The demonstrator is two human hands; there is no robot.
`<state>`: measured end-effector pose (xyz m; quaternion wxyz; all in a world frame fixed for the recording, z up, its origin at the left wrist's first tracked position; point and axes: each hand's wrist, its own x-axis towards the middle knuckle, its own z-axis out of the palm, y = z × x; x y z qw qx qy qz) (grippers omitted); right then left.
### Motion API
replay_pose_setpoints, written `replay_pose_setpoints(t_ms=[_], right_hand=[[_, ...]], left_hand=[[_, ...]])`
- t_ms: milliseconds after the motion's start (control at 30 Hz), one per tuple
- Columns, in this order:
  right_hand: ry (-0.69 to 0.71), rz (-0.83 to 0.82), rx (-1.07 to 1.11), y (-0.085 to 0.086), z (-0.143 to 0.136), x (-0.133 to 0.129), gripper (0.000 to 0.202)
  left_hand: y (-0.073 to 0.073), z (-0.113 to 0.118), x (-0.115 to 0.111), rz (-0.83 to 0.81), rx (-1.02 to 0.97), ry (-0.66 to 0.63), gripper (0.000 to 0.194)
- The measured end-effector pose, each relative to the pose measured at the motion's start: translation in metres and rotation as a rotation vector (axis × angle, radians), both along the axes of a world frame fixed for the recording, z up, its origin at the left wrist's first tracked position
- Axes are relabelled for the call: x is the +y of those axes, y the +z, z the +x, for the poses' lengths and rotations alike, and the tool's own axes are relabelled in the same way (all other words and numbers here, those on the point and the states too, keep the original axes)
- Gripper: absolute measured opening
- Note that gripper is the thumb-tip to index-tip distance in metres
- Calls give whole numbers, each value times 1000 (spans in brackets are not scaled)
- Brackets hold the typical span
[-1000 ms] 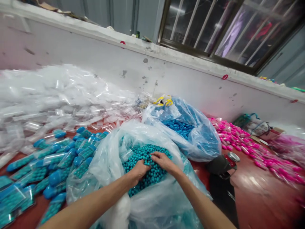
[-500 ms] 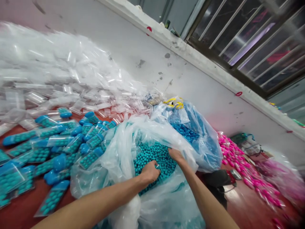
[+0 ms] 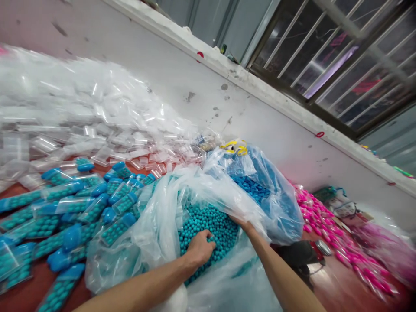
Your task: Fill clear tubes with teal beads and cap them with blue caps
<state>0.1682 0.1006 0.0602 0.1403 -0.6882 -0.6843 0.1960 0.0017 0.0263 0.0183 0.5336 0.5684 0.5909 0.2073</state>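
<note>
A translucent plastic bag [image 3: 156, 225] stands in front of me, its mouth wide and folded back around a mass of small teal beads [image 3: 211, 223]. My left hand [image 3: 201, 248] is over the beads, its fingers curled together. A bead shows by the fingertips, but I cannot make out what they hold. At the right inner side of the mouth is my right hand [image 3: 239, 222], against the plastic beside the beads. Its fingers are mostly covered by the bag's edge, so their grip is unclear.
Clear tubes filled with teal beads and capped in blue [image 3: 65, 210] lie on the red surface at left. Behind them rises a heap of empty clear tubes [image 3: 97, 108]. A bag of blue caps [image 3: 251, 188] stands behind; pink pieces [image 3: 325, 225] and a dark object [image 3: 297, 253] lie right.
The view has shifted slightly, with the scene sitting lower and a little further left. My left hand stays at the beads, and a shiny spot at its fingertips no longer shows.
</note>
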Motion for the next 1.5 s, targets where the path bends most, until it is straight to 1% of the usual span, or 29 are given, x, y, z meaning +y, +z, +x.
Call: replay_pose_setpoints(t_ms=[67,133,267,367,467,533,600,667,733,800,833,867,933,1000,1033,1067,1100,1167,1200,1267,1333,1367,1400,1433,1500], right_hand=[[19,-58,28,0,0,-9,34],[29,-96,49,0,-3,-17,31],[9,-61,36,5,-5,-29,31],[-13,-26,8,12,0,-39,32],[32,-55,-14,15,-1,-54,35],[73,-59,-97,15,-6,-65,37],[96,-47,-219,14,-11,-74,36],[103,-60,-312,12,-15,-78,34],[96,-109,-369,10,-15,-79,32],[86,-129,-366,8,-14,-77,29],[79,-124,-310,8,-14,-75,28],[64,-124,-204,8,-14,-73,26],[29,-177,141,9,-14,-70,24],[-37,-281,485,9,-14,-67,21],[-77,-318,588,8,-14,-67,19],[-110,-337,634,7,-13,-67,18],[-135,-345,627,5,-12,-68,18],[-139,-335,493,1,-10,-72,21],[-120,-293,388,0,-10,-76,24],[-90,-121,108,1,-11,-84,35],[-89,76,-204,5,-15,-93,46],[-72,145,-338,7,-18,-97,50],[-24,186,-446,9,-21,-99,53],[53,208,-524,10,-22,-100,54],[247,219,-607,8,-24,-96,49]], left_hand=[[0,-1,0,-7,8,3,19],[2,-4,-1,6,39,0,16],[9,-18,-4,96,150,-11,14],[10,-27,-6,115,179,16,10],[4,-30,-7,21,75,59,8],[1,-29,-7,-37,-27,78,9],[-1,-29,-7,-59,-102,105,9],[-1,-29,-7,-91,-163,123,11],[0,-30,-8,-145,-227,121,14],[1,-30,-9,-180,-287,128,17],[1,-31,-10,-184,-313,141,19],[1,-31,-10,-182,-341,153,20],[2,-32,-12,-185,-407,162,23],[3,-33,-14,-196,-465,159,26],[4,-34,-15,-206,-478,160,28],[5,-34,-15,-216,-482,162,29],[6,-35,-16,-225,-477,165,29],[7,-35,-16,-234,-463,161,30],[7,-36,-16,-230,-462,154,30],[7,-36,-17,-212,-469,141,31],[7,-37,-17,-199,-476,137,32],[7,-37,-17,-198,-477,138,33],[7,-37,-18,-198,-475,139,33],[7,-37,-18,-194,-471,139,34],[9,-38,-19,-178,-465,138,35]])
